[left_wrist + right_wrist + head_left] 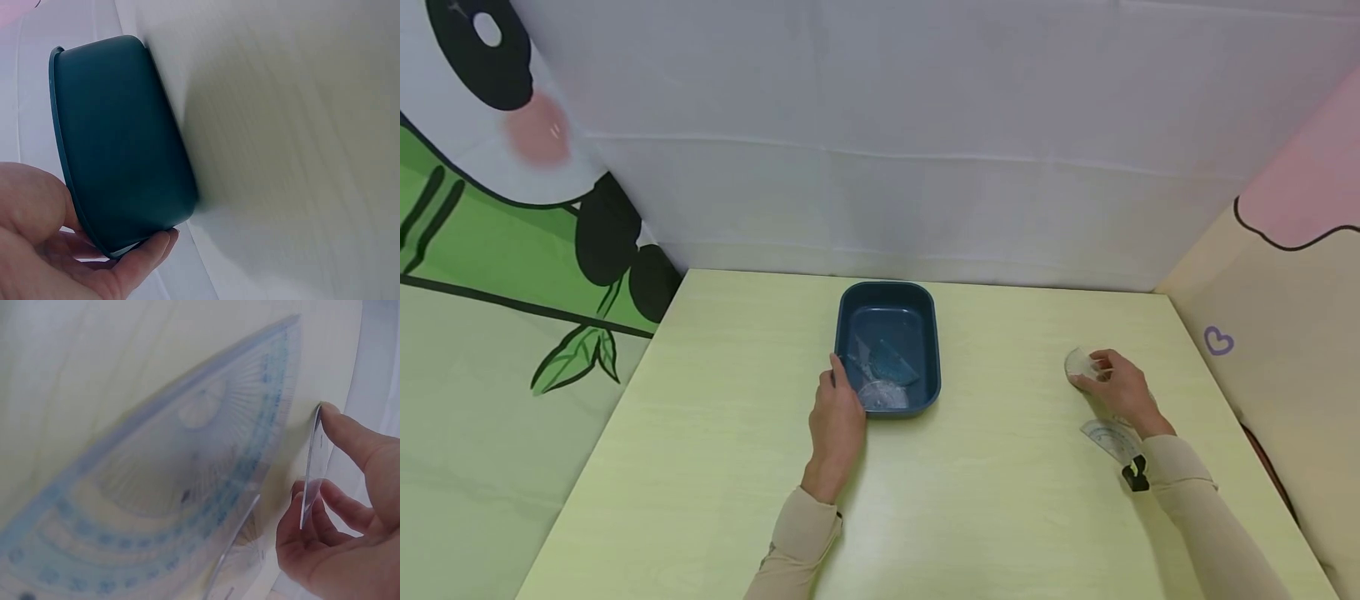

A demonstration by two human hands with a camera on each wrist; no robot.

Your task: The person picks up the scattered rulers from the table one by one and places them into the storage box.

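Note:
A dark blue rectangular plastic basin [887, 293] stands on the table, with transparent pieces inside: a bluish half-round one [892, 363] and a clear one [883, 395]. My left hand [838, 421] grips its left rim, thumb at the inner side and fingers beneath the lip in the left wrist view. Over at the right, my right hand [1122, 390] pinches a clear protractor [1078, 365] between thumb and fingers. Beneath the right wrist is another transparent protractor [1111, 439], its blue scale large in the right wrist view. Part of a further clear protractor [240, 559] shows behind it.
The pale wooden table [985, 500] meets a white cloth wall [925, 200] along its back edge. A printed panel [482, 417] stands to the left, and a beige panel [1285, 375] borders the right. Something small and black [1136, 474] shows at the right cuff.

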